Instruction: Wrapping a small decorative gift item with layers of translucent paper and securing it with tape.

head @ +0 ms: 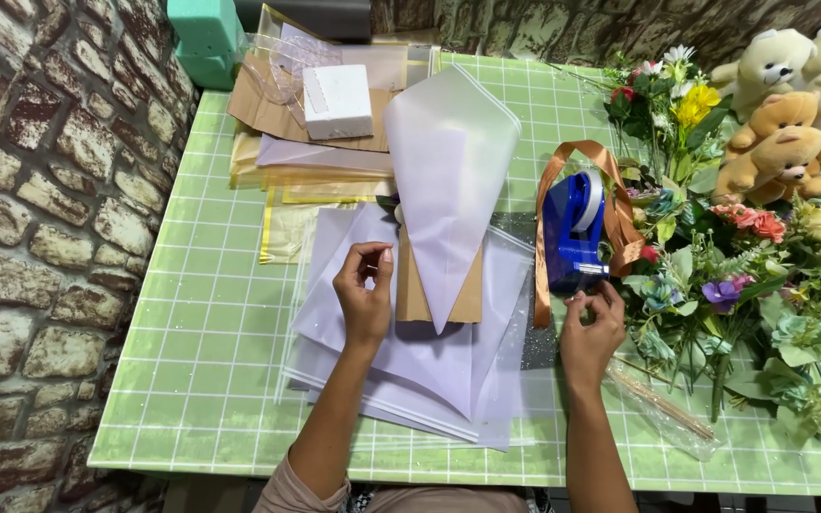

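Lilac paper cone (448, 180) lies mid-table on loose sheets (410, 361); the left hand (365, 294) curls half-closed beside it, holding nothing visible. The right hand (591, 328) pinches at the blue tape dispenser (574, 228). White box (336, 101) near the far edge; bare cloth along the left edge.

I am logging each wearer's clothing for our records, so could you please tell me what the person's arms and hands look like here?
Both forearms are bare, as are the left hand and right hand: no gloves, and no rings, watch or bracelets that I can make out. A beige sleeve shows at the upper left arm near the bottom edge. The fingers look bare; nail detail is too small to tell.
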